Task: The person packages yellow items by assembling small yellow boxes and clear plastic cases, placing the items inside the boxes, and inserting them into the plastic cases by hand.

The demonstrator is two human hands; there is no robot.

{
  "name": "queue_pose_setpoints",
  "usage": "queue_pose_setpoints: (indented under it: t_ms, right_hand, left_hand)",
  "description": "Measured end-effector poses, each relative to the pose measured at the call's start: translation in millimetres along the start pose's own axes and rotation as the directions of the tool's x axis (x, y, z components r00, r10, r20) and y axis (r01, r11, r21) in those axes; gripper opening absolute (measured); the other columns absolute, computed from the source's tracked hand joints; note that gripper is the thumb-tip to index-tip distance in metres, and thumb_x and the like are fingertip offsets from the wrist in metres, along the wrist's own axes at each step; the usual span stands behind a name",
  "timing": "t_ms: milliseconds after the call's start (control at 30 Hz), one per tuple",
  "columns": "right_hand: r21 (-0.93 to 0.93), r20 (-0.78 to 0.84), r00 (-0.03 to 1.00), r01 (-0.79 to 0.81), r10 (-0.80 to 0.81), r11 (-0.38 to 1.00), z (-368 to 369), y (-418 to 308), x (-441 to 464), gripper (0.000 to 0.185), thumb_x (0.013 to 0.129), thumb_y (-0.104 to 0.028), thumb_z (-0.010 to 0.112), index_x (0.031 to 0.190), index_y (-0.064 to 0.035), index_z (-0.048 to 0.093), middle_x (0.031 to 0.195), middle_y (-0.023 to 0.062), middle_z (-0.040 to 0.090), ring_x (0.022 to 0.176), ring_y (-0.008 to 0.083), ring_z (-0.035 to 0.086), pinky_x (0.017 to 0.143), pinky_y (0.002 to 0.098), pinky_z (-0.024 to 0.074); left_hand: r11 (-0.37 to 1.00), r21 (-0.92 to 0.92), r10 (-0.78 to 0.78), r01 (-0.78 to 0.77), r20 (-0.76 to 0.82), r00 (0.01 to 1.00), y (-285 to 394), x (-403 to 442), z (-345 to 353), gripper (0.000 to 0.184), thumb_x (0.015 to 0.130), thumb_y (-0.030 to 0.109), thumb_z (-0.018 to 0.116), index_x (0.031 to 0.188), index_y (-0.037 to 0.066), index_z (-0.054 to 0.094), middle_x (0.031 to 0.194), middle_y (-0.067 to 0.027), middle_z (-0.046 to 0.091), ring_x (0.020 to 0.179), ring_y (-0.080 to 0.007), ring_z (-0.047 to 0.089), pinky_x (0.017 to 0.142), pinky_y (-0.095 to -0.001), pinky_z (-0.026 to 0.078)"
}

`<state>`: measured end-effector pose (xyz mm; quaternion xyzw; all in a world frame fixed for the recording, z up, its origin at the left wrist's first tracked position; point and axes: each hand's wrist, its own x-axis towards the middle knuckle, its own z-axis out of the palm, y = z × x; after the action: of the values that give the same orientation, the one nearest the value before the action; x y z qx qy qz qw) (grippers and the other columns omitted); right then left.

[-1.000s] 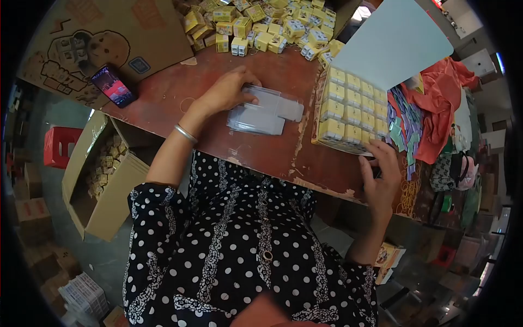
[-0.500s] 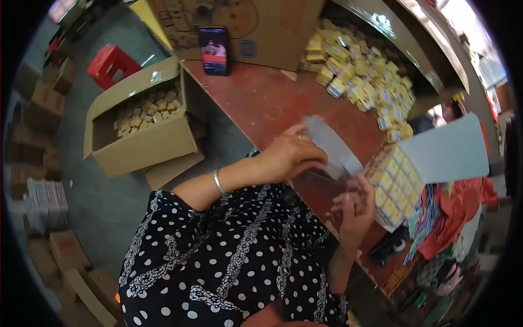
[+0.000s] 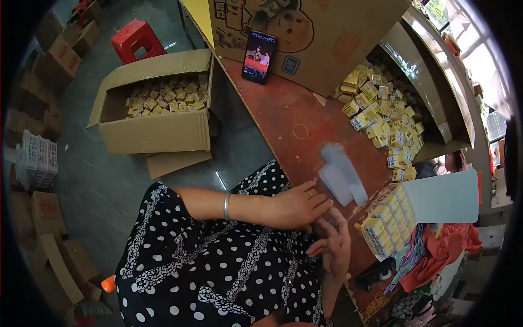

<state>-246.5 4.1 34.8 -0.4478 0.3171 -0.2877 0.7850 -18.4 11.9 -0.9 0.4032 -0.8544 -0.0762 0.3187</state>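
Observation:
My left hand [image 3: 298, 208], with a ring and a silver bracelet, has its fingers bent and pressed together. Its fingertips meet the raised fingers of my right hand [image 3: 333, 240] at the table's front edge. A faint clear glint shows between the two hands, but what they pinch is too small to make out. Just beyond them, flat clear plastic pieces [image 3: 339, 182] lie on the red table [image 3: 272, 117]. To the right, a block of small yellow boxes [image 3: 389, 220] stands in rows in an open display carton with a pale raised lid [image 3: 444, 197].
A phone [image 3: 258, 57] leans on a large printed carton [image 3: 327, 41]. Loose yellow boxes [image 3: 381, 111] spill from another carton at the back. On the floor, an open carton [image 3: 155, 133] holds small boxes near a red stool [image 3: 137, 41]. Red cloth [image 3: 447, 248] lies right.
The view has swung, shifting the table rightward. My hands have come together near the table edge, away from the flat plastic pieces; my right hand has left the display carton's side.

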Motion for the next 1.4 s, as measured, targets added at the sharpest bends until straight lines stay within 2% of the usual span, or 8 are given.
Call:
queue_pose_setpoints:
  t_ms: [167, 233, 333, 733, 900, 967, 1133, 1400]
  right_hand:
    - [-0.113, -0.005, 1.0, 0.013, -0.014, 0.994, -10, -20, -5, 0.064, 0.094, -0.019, 0.066, 0.144, 0.0084, 0.037, 0.133, 0.0276, 0.058, 0.064, 0.0223, 0.07, 0.056, 0.027, 0.0579]
    - [-0.496, -0.394, 0.799, 0.231, -0.454, 0.837, -26, -25, -11, 0.047, 0.094, -0.008, 0.064, 0.135, 0.0082, 0.05, 0.122, 0.0222, 0.065, 0.058, 0.0146, 0.064, 0.054, 0.0229, 0.0523]
    - [-0.522, -0.388, 0.765, 0.278, -0.514, 0.807, -8, -34, 3, 0.029, 0.095, 0.001, 0.06, 0.123, 0.0082, 0.06, 0.109, 0.0175, 0.069, 0.055, 0.0102, 0.058, 0.053, 0.0208, 0.048]
    - [-0.378, -0.079, 0.994, 0.046, -0.082, 0.925, -5, -55, 46, 0.018, 0.097, -0.004, 0.063, 0.111, 0.0054, 0.068, 0.097, 0.0116, 0.073, 0.058, 0.0089, 0.062, 0.052, 0.0205, 0.048]
    - [-0.667, -0.143, 0.969, 0.056, -0.202, 0.743, -49, -125, 117, 0.023, 0.093, -0.012, 0.067, 0.111, 0.0009, 0.07, 0.102, 0.0114, 0.074, 0.069, 0.0148, 0.069, 0.059, 0.0249, 0.0535]
    - [-0.968, -0.147, 0.785, 0.011, -0.602, 0.251, -108, -136, 175, 0.023, 0.091, -0.013, 0.068, 0.108, 0.0006, 0.07, 0.1, 0.0126, 0.073, 0.076, 0.0192, 0.07, 0.068, 0.0324, 0.0549]
    - [-0.936, -0.243, 0.847, -0.333, -0.472, -0.115, -174, -132, 253, 0.022, 0.086, -0.021, 0.072, 0.094, -0.0009, 0.071, 0.089, 0.0153, 0.073, 0.079, 0.0278, 0.071, 0.073, 0.0381, 0.0539]
    - [-0.993, -0.108, 0.733, -0.108, -0.671, 0.043, -120, -137, 314, 0.042, 0.077, -0.027, 0.08, 0.109, -0.0019, 0.069, 0.094, 0.015, 0.075, 0.087, 0.029, 0.072, 0.078, 0.0384, 0.0551]
  left_hand:
    - [0.963, -0.217, -0.127, 0.159, 0.153, 0.98, -3, -13, -1, 0.043, 0.089, 0.022, 0.07, 0.126, 0.004, 0.059, 0.101, -0.0127, 0.071, 0.09, -0.0289, 0.071, 0.076, -0.0393, 0.055]
    - [0.9, -0.383, -0.195, 0.21, 0.078, 0.978, -10, -21, 1, 0.038, 0.093, 0.02, 0.066, 0.127, 0.003, 0.059, 0.103, -0.0134, 0.071, 0.09, -0.0287, 0.072, 0.075, -0.04, 0.055]
    - [0.699, -0.64, -0.305, 0.318, 0.136, 0.943, -13, -15, -10, 0.033, 0.1, 0.02, 0.059, 0.127, 0.001, 0.06, 0.107, -0.0147, 0.072, 0.094, -0.0285, 0.072, 0.079, -0.0396, 0.056]
    - [-0.163, -0.899, -0.106, 0.406, 0.425, 0.899, -16, -21, -15, 0.063, 0.098, 0.012, 0.066, 0.152, 0.0, 0.037, 0.147, -0.0154, 0.053, 0.133, -0.0259, 0.054, 0.107, -0.0374, 0.047]
    - [-0.138, -0.894, -0.176, 0.426, 0.446, 0.878, -31, -24, -14, 0.058, 0.091, 0.004, 0.072, 0.143, -0.001, 0.047, 0.139, -0.0163, 0.059, 0.127, -0.0252, 0.059, 0.105, -0.0366, 0.05]
    - [-0.134, -0.889, -0.289, 0.437, 0.457, 0.841, -30, -24, -13, 0.056, 0.089, 0.001, 0.073, 0.14, -0.001, 0.049, 0.137, -0.0164, 0.06, 0.125, -0.0253, 0.06, 0.105, -0.0366, 0.05]
    - [-0.14, -0.912, -0.464, 0.385, 0.404, 0.788, -29, -26, -10, 0.054, 0.089, -0.002, 0.072, 0.138, -0.001, 0.05, 0.137, -0.017, 0.06, 0.124, -0.0257, 0.061, 0.105, -0.0371, 0.05]
    - [-0.184, -0.912, -0.5, 0.368, 0.409, 0.764, -39, -29, -3, 0.053, 0.089, -0.001, 0.073, 0.138, 0.0, 0.05, 0.137, -0.0169, 0.059, 0.125, -0.0252, 0.06, 0.106, -0.0365, 0.05]
